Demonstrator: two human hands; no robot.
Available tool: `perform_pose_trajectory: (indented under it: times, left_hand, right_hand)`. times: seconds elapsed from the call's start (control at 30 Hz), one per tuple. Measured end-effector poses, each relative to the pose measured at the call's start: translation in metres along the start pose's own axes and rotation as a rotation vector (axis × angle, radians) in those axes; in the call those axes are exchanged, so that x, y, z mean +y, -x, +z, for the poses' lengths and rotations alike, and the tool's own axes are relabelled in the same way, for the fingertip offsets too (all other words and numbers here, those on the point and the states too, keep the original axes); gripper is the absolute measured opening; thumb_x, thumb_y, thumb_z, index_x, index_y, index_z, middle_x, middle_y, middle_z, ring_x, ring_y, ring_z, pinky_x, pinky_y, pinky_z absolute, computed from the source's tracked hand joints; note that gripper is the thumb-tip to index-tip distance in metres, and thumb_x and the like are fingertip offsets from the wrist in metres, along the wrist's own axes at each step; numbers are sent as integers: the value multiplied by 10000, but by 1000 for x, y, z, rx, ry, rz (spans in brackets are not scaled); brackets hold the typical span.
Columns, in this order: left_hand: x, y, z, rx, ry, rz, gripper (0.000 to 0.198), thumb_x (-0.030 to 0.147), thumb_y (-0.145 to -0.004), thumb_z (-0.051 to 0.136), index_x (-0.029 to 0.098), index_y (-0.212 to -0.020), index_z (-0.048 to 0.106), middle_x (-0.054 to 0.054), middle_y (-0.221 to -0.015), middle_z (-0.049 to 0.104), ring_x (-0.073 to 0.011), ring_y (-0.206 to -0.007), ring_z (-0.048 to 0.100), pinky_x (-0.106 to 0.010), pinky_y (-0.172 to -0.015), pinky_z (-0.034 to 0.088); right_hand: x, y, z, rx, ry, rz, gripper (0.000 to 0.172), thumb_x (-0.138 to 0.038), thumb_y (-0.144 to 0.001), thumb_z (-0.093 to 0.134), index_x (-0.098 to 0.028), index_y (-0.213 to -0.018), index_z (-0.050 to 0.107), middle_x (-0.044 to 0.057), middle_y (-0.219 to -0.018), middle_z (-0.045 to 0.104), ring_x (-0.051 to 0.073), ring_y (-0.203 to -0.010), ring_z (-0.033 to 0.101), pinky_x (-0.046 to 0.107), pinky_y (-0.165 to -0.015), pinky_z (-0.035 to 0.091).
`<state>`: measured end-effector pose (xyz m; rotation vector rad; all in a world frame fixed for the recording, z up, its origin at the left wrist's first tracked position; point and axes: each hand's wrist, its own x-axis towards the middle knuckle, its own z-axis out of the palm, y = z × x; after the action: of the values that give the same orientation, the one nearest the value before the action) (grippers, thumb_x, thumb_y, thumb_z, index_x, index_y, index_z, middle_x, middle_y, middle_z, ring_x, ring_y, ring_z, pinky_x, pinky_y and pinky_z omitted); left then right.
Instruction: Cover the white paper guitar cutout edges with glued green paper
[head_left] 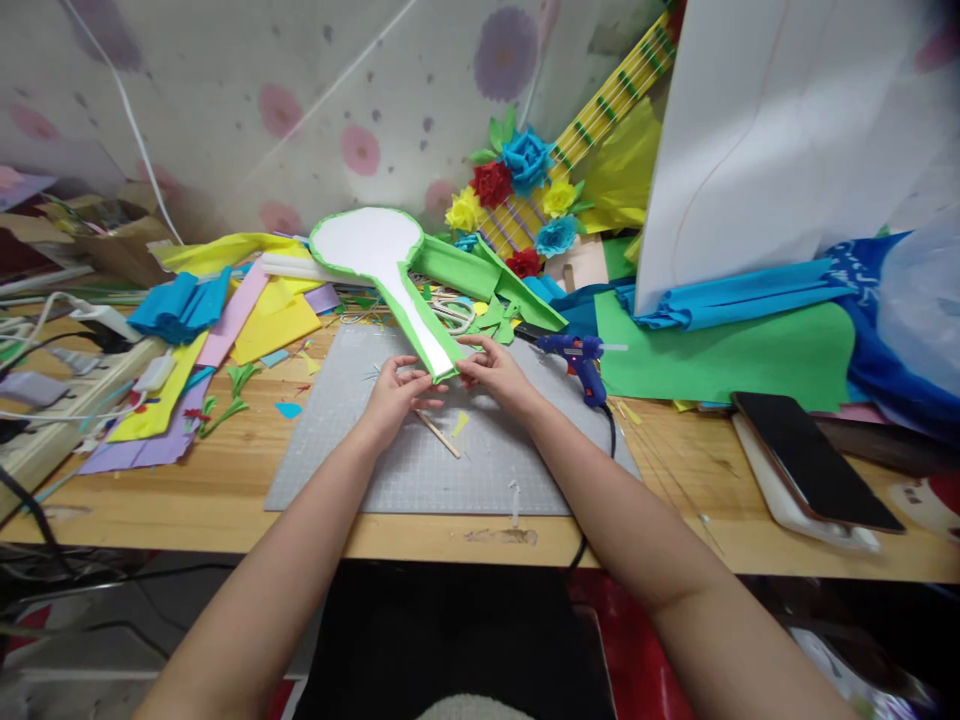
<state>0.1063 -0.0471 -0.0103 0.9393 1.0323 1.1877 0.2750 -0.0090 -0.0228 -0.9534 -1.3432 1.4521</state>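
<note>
A paddle-shaped white board cutout (367, 240) with green crepe paper along its edges lies slanting away from me, its narrow end towards me. At that end, my left hand (397, 397) pinches the lower left corner with bent fingers. My right hand (495, 373) grips the right corner of the same end between thumb and fingers. Beneath is a grey cutting mat (337, 460). On the mat near my left hand lie a thin wooden stick (439, 436) and a yellow paper scrap (460, 424). A blue glue gun (581, 360) rests to the right of my right hand.
Behind stands a paper-flower-covered yellow guitar shape (525, 215). Green crepe paper (720, 350) and a phone (814, 460) lie at right, below a leaning white board (735, 150). Coloured paper strips (277, 325) and a power strip (82, 410) with cables fill the left.
</note>
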Motion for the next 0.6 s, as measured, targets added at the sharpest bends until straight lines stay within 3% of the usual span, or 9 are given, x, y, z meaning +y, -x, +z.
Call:
perform_pose_trajectory:
  times: [0.2,0.4,0.6]
  left_hand:
    - [4,3,2,-9,-5,-106,456,71,-646,689,162,-983,396,-40,-760,663,-228,-749,692,-305,-559,564]
    - [8,0,3,42,38,-265,360,-30,-684,604,119,-964,434,-90,-768,682,-177,-654,683,-208,-453,520]
    - [11,0,5,106,28,-301,363,-49,-679,594,97,-983,460,-67,-673,666,-158,-565,656,-196,-417,492]
  right_hand:
    - [-3,4,1,7,12,80,456,-341,-633,728,-205,-995,487,-67,-606,585,91,-508,556,234,-524,462]
    - [-2,6,2,-39,-10,87,448,-275,-633,706,-209,-1013,480,-84,-606,553,95,-546,575,228,-544,456]
    - [-1,6,3,-47,2,87,469,-251,-622,692,-206,-1027,461,-111,-540,512,88,-489,539,224,-516,432]
